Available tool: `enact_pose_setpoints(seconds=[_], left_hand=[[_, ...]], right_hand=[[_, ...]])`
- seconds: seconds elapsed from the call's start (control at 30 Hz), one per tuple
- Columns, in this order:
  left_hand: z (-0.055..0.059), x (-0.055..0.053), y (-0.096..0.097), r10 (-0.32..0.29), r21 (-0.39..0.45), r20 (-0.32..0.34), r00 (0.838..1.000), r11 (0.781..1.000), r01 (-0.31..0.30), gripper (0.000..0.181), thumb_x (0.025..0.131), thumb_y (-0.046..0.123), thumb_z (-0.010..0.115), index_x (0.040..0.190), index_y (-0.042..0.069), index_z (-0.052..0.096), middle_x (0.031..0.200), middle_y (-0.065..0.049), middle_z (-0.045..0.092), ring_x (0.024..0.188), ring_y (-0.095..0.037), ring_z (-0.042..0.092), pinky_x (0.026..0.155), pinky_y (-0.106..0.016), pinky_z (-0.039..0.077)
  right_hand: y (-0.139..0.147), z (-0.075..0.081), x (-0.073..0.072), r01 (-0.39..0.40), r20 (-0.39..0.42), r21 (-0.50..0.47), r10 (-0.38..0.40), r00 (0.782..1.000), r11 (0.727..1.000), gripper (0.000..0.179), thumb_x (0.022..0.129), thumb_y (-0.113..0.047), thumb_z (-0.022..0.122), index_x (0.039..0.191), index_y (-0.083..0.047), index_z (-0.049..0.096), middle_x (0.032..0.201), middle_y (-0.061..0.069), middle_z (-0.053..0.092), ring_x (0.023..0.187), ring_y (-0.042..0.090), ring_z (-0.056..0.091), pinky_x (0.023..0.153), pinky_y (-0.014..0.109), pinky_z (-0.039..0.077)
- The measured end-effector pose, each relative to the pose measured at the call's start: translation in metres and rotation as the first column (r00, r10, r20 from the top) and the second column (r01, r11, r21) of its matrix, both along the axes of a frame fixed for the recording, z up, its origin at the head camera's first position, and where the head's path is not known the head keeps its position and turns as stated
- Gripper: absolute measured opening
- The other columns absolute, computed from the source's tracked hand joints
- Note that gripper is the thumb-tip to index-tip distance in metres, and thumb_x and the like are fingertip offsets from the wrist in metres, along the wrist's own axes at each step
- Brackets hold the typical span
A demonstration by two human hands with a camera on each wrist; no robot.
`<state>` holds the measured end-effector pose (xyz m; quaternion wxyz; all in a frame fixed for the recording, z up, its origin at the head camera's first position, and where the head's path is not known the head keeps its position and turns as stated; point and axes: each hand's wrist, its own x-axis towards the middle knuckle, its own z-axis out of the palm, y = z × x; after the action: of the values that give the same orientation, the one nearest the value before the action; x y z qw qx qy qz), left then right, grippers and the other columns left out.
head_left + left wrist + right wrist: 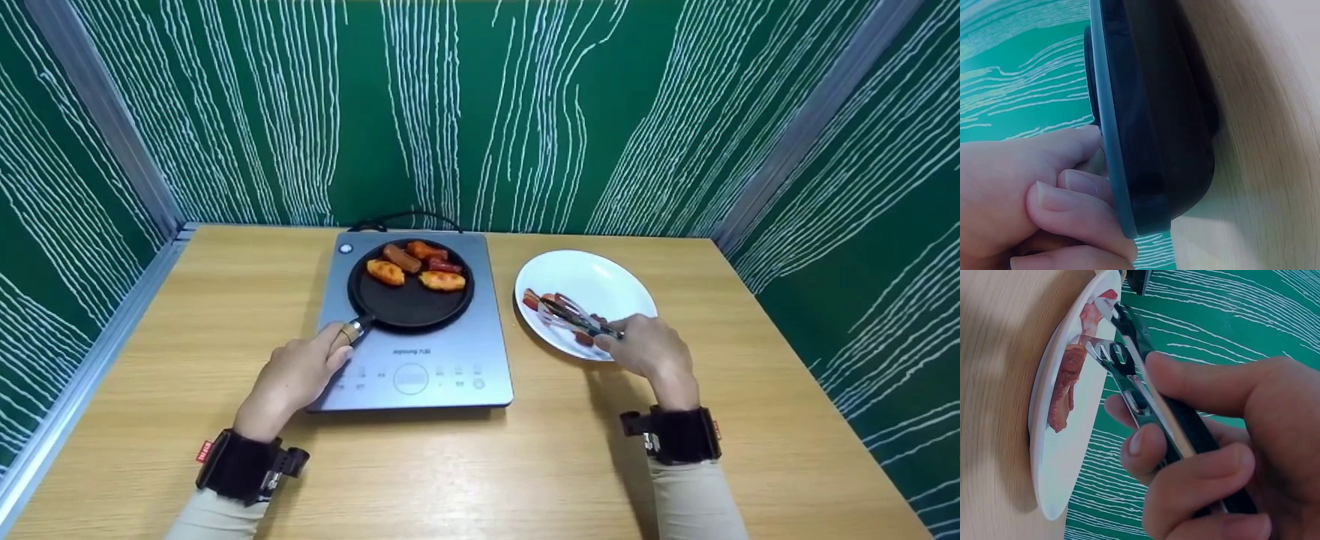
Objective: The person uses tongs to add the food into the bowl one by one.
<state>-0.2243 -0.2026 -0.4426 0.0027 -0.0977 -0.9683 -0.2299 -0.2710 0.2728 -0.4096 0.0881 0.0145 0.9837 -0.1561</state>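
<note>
My left hand point(296, 375) grips the handle point(362, 325) of a round black frying pan point(409, 309). Several food pieces lie in the pan's far half, among them a brown sausage-like piece point(402, 259) and two yellow-orange browned pieces point(442, 280). In my right hand point(651, 349) is a pair of metal tongs point(1154, 402), held between thumb and fingers. Their tips reach over the white plate point(600, 279), right at the reddish-brown meat pieces point(1067, 385) lying there. In the head view the tongs overlap part of that meat.
The pan sits on a flat silver induction cooker point(450, 345) with touch controls along its front. A black cable point(409, 215) runs behind it. Green walls point(480, 112) with white line patterns stand around the wooden table point(465, 465).
</note>
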Motion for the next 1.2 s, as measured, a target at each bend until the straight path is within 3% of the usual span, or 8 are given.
enact_pose_setpoints(seconds=[0.13, 0.3, 0.37, 0.57, 0.73, 0.9, 1.03, 1.2], left_hand=[[-0.001, 0.001, -0.001, -0.004, 0.002, -0.004, 1.000, 1.000, 0.004, 0.026, 0.112, 0.030, 0.056, 0.132, 0.013, 0.059, 0.108, -0.028, 0.069, 0.095, -0.055, 0.069, 0.074, -0.066, 0.054], [-0.001, 0.001, -0.001, -0.006, -0.003, -0.013, 1.000, 1.000, 0.006, 0.022, 0.112, 0.029, 0.056, 0.127, 0.014, 0.058, 0.100, -0.024, 0.065, 0.086, -0.046, 0.068, 0.069, -0.061, 0.052], [-0.001, 0.002, -0.001, -0.006, -0.003, -0.012, 1.000, 1.000, 0.006, 0.020, 0.112, 0.029, 0.056, 0.125, 0.014, 0.057, 0.099, -0.022, 0.064, 0.083, -0.043, 0.066, 0.068, -0.059, 0.050], [0.000, 0.002, -0.001, -0.006, 0.000, -0.011, 1.000, 1.000, 0.006, 0.023, 0.112, 0.029, 0.056, 0.128, 0.013, 0.058, 0.102, -0.024, 0.065, 0.087, -0.047, 0.068, 0.070, -0.062, 0.051], [0.001, 0.001, 0.000, 0.001, -0.003, 0.005, 1.000, 1.000, -0.001, 0.026, 0.112, 0.031, 0.055, 0.131, 0.014, 0.058, 0.107, -0.026, 0.067, 0.092, -0.049, 0.068, 0.072, -0.063, 0.052], [0.000, 0.001, 0.000, 0.008, -0.001, 0.023, 1.000, 1.000, -0.008, 0.028, 0.112, 0.031, 0.054, 0.135, 0.014, 0.057, 0.111, -0.027, 0.067, 0.094, -0.051, 0.068, 0.073, -0.064, 0.053], [0.001, 0.000, 0.000, 0.010, 0.003, 0.022, 1.000, 1.000, -0.010, 0.027, 0.112, 0.031, 0.054, 0.134, 0.015, 0.058, 0.109, -0.026, 0.067, 0.093, -0.050, 0.068, 0.072, -0.063, 0.053], [0.002, 0.001, 0.001, 0.006, 0.007, -0.004, 1.000, 1.000, -0.006, 0.024, 0.111, 0.030, 0.056, 0.129, 0.015, 0.059, 0.104, -0.026, 0.067, 0.092, -0.051, 0.069, 0.073, -0.064, 0.052]], right_hand=[[0.005, -0.002, -0.001, 0.023, -0.007, 0.026, -0.023, 1.000, 0.999, 0.053, 0.104, -0.042, 0.063, 0.145, -0.009, 0.065, 0.122, 0.021, 0.064, 0.100, 0.037, 0.058, 0.071, 0.041, 0.042], [0.011, -0.009, -0.003, 0.052, -0.110, 0.057, -0.045, 0.993, 0.997, 0.032, 0.103, -0.041, 0.062, 0.118, -0.018, 0.079, 0.110, 0.018, 0.068, 0.094, 0.037, 0.062, 0.067, 0.046, 0.045], [0.011, -0.013, -0.005, 0.053, -0.142, 0.062, -0.044, 0.989, 0.997, 0.029, 0.103, -0.040, 0.062, 0.116, -0.021, 0.079, 0.107, 0.017, 0.069, 0.093, 0.036, 0.062, 0.065, 0.045, 0.045], [0.011, -0.021, -0.009, 0.049, -0.142, 0.065, -0.039, 0.989, 0.997, 0.043, 0.106, -0.039, 0.062, 0.142, -0.017, 0.070, 0.117, 0.019, 0.069, 0.092, 0.035, 0.061, 0.066, 0.040, 0.042], [0.014, -0.026, -0.013, 0.033, -0.176, 0.065, -0.022, 0.984, 0.997, 0.040, 0.106, -0.037, 0.062, 0.138, -0.015, 0.072, 0.123, 0.022, 0.071, 0.091, 0.037, 0.063, 0.064, 0.041, 0.042], [0.017, -0.028, -0.013, 0.045, -0.202, 0.032, -0.038, 0.979, 0.998, 0.038, 0.107, -0.035, 0.062, 0.136, -0.014, 0.074, 0.113, 0.018, 0.070, 0.086, 0.034, 0.061, 0.060, 0.037, 0.037], [0.023, -0.026, -0.012, 0.065, -0.215, 0.012, -0.061, 0.975, 0.998, 0.038, 0.107, -0.036, 0.063, 0.134, -0.014, 0.075, 0.105, 0.017, 0.068, 0.080, 0.032, 0.059, 0.059, 0.037, 0.035], [0.028, -0.022, -0.012, 0.077, -0.247, 0.000, -0.075, 0.966, 0.997, 0.038, 0.106, -0.037, 0.063, 0.135, -0.016, 0.074, 0.109, 0.021, 0.069, 0.085, 0.036, 0.060, 0.060, 0.039, 0.037]])
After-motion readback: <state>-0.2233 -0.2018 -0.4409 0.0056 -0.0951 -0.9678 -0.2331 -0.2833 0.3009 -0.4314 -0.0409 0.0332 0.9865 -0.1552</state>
